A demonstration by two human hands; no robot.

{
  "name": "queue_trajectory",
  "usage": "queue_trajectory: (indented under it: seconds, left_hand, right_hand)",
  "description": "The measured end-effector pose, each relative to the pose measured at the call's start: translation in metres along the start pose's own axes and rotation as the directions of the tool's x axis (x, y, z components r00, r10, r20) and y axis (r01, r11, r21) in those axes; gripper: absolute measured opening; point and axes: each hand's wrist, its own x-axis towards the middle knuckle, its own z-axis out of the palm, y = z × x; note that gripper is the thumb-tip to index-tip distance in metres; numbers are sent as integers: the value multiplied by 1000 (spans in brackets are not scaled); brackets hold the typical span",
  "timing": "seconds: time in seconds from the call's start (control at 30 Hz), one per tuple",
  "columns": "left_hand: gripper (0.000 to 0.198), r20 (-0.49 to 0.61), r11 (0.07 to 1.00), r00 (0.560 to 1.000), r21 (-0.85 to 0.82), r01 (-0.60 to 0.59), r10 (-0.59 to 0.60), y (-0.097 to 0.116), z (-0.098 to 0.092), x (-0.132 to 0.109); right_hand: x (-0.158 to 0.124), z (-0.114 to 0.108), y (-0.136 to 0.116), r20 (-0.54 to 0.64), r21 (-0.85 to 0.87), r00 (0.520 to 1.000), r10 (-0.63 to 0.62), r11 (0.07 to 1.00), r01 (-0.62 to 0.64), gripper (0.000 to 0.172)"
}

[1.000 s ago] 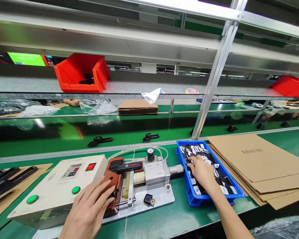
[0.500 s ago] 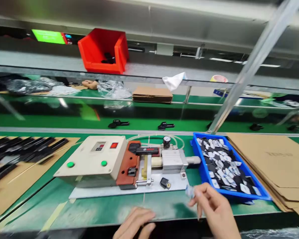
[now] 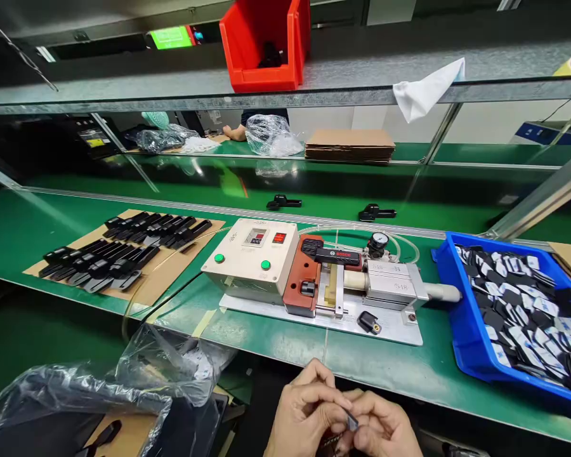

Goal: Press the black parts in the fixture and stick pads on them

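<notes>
My left hand (image 3: 309,409) and my right hand (image 3: 378,422) meet at the lower middle, in front of the bench edge. Their fingertips pinch one small dark piece (image 3: 351,420) with a pale face between them. Beyond them on the bench stands a press fixture with a cream control box (image 3: 250,257), a red-brown block (image 3: 302,282) and a metal cylinder (image 3: 393,281). A black Bosch-marked part (image 3: 337,256) lies across the fixture. A small black part (image 3: 368,322) rests on its metal base plate.
A blue tray (image 3: 478,374) of small black and white pieces stands at right. Black parts (image 3: 118,260) lie on cardboard at left. A red bin (image 3: 266,79) sits on the shelf. Plastic-lined box (image 3: 171,374) lower left. A person's arm (image 3: 235,132) shows behind.
The view has swung left and down. My right hand has moved from beside the blue tray to my left hand, and both now hold the small piece.
</notes>
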Motion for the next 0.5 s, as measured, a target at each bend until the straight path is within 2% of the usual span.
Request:
queue_trajectory:
  seconds: [0.1, 0.23, 0.33, 0.43, 0.5]
  left_hand:
    - [14, -32, 1000, 999, -10, 13, -13, -5, 1, -4]
    - [11, -132, 998, 990, 43, -53, 58, -19, 2, -11]
    - [11, -147, 990, 983, 109, -93, 108, -26, 0, -14]
    - [13, -158, 995, 985, 80, -53, 66, -27, 0, -15]
    - [15, -167, 999, 985, 26, -26, 30, -27, 1, -16]
  right_hand:
    - [0, -4, 8, -18, 22, 1000, 5, 1000, -5, 35]
    - [-2, -5, 11, -9, -11, 1000, 15, 1000, -15, 45]
    - [-3, -6, 10, 6, -68, 1000, -11, 998, 11, 38]
    - [-4, -1, 7, 13, -75, 999, -29, 997, 30, 34]
    - [-4, 8, 4, -36, -50, 999, -27, 998, 26, 35]
